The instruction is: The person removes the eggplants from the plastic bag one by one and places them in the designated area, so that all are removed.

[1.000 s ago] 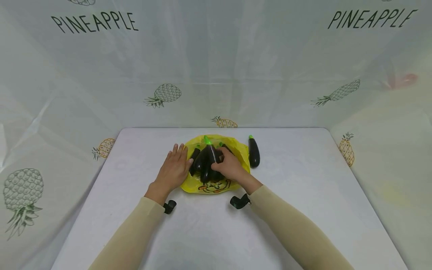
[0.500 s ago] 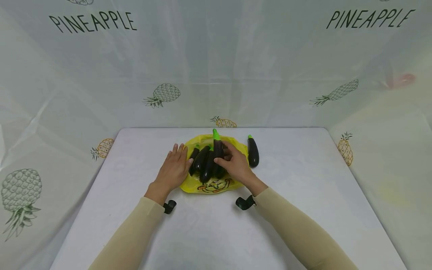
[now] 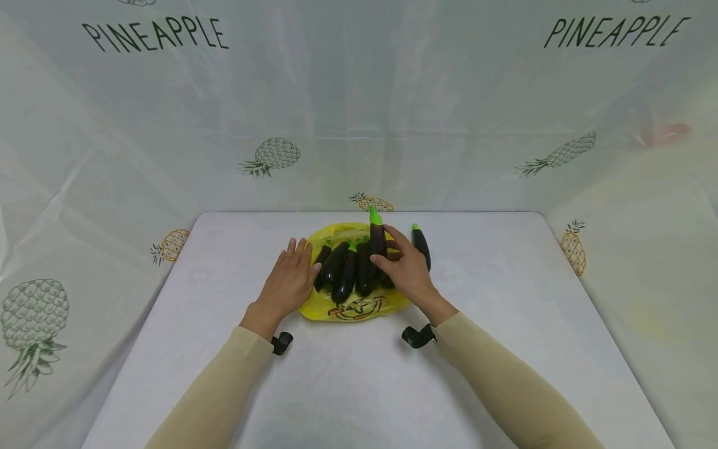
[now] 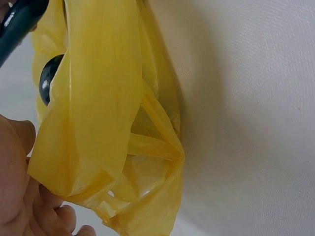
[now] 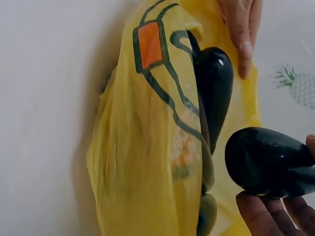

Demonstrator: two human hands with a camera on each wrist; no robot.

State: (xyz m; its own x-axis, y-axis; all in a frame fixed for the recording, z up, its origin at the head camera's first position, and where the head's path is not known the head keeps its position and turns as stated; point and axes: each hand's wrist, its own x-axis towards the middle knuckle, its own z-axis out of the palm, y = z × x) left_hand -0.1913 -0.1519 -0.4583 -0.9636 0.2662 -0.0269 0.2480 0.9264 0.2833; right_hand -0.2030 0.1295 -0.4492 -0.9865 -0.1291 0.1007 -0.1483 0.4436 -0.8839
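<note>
My right hand (image 3: 408, 265) grips a dark eggplant (image 3: 378, 240) with a bright green stem, raised over the right part of a yellow plastic bag (image 3: 320, 310). The right wrist view has this eggplant (image 5: 266, 160) close up, fingers (image 5: 263, 216) under it and its glossy round end facing the bag. Several more eggplants (image 3: 348, 274) lie side by side in the bag's wide mouth. My left hand (image 3: 287, 279), fingers straight, rests at the bag's left edge. In the left wrist view, bag plastic (image 4: 98, 108) hides most of what lies inside.
Another eggplant (image 3: 419, 243) lies on the white table (image 3: 505, 299) just right of the bag, partly covered by my right hand. Behind the table hangs a pale sheet (image 3: 437, 125) printed with pineapples. A small black device (image 3: 417, 337) sits at my right wrist.
My right hand has lifted the eggplant from the pile and carried it up and to the right. More of the eggplants in the bag now show. My left hand has stayed in place.
</note>
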